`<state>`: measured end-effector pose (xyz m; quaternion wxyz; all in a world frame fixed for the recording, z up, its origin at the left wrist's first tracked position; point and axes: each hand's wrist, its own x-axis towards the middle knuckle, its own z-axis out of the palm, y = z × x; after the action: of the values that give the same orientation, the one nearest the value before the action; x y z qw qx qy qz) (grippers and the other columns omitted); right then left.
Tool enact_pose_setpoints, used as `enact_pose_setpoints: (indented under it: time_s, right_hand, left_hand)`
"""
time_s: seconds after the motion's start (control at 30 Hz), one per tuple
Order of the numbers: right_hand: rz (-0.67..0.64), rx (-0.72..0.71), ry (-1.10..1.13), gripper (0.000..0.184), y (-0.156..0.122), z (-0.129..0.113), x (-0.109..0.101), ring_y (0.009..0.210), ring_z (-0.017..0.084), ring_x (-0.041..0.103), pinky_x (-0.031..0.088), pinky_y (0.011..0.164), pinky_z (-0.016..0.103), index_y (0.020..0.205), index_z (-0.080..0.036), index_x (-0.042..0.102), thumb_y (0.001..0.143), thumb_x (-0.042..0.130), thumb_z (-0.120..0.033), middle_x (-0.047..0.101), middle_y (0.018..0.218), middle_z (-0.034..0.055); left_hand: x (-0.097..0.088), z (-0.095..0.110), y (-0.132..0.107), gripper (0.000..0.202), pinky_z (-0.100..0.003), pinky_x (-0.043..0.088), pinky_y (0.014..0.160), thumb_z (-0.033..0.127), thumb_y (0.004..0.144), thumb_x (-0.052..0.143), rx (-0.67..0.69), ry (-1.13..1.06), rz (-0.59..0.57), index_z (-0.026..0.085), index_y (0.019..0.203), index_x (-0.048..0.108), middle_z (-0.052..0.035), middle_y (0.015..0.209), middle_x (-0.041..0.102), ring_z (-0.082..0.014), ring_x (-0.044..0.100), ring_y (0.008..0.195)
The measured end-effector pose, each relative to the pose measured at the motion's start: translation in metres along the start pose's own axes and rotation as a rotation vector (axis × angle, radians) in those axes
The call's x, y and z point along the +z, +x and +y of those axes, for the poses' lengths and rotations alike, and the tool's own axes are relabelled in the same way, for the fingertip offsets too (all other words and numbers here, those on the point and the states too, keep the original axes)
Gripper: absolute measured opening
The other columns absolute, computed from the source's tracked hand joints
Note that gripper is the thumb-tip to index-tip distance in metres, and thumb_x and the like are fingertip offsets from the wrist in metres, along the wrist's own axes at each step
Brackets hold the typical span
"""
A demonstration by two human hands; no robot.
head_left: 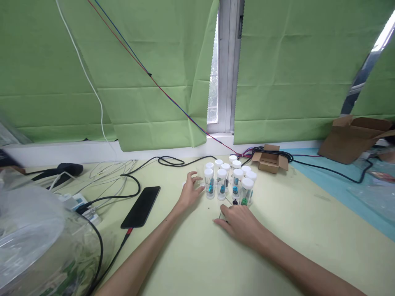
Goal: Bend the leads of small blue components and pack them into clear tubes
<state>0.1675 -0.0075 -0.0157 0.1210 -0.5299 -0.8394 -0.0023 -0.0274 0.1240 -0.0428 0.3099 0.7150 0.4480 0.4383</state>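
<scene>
Capped tubes [234, 183], upright, just below and right of the frame's centre; I judge them light, stiff and slippery, best taken around the wall beneath the white caps [221, 172]. Left hand [191, 192], left of the tubes: fingers parted and curved; I cannot tell whether they grip. Right hand [240, 220], below them: palm down, thumb and forefinger narrowly apart, hold uncertain to me.

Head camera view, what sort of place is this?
Possibly a small workroom: clear, white-capped tubes stand clustered on a table, an open cardboard box sits just beyond them, and green curtains hang behind.
</scene>
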Motion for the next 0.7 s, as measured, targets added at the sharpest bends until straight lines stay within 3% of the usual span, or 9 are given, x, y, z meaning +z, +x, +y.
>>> enact_pose_setpoints:
  time_s: [0.37,0.53,0.6,0.7]
  right_hand:
    - [-0.028,0.013,0.060,0.022,-0.002,-0.006,0.007,0.065,0.023,0.065,0.026,0.050,0.028,0.084,-0.017,0.057,0.095,0.049,-0.035,0.069,0.072,0.0063]
    - [0.007,0.036,0.102,0.021,-0.003,-0.005,0.011,0.063,0.022,0.064,0.027,0.050,0.027,0.080,-0.018,0.056,0.095,0.047,-0.029,0.068,0.070,0.0055]
    - [0.039,0.052,0.153,0.022,-0.001,-0.004,0.012,0.062,0.020,0.063,0.028,0.051,0.026,0.077,-0.018,0.055,0.095,0.047,-0.028,0.067,0.069,0.0047]
    - [0.106,0.083,0.272,0.022,0.001,-0.001,0.014,0.059,0.018,0.060,0.030,0.052,0.025,0.075,-0.019,0.053,0.095,0.047,-0.028,0.064,0.066,0.0025]
  left_hand:
    - [-0.002,0.003,-0.013,0.042,-0.042,0.039,0.099,0.025,0.080,0.057,0.030,0.149,0.039,0.026,0.118,0.039,-0.0033,0.101,0.062,-0.0204,0.059,0.107]
    - [-0.006,0.006,-0.019,0.055,-0.041,0.044,0.095,0.023,0.075,0.062,0.016,0.182,0.053,0.026,0.124,0.038,-0.0059,0.106,0.062,-0.0219,0.059,0.108]
    - [-0.010,0.013,-0.023,0.058,-0.041,0.046,0.093,0.020,0.073,0.062,0.024,0.193,0.106,0.024,0.126,0.037,-0.0088,0.111,0.059,-0.0229,0.058,0.109]
    - [-0.015,0.033,-0.037,0.037,-0.038,0.051,0.083,0.020,0.078,0.055,0.085,0.233,0.317,0.021,0.113,0.045,-0.0099,0.110,0.056,-0.0217,0.059,0.100]
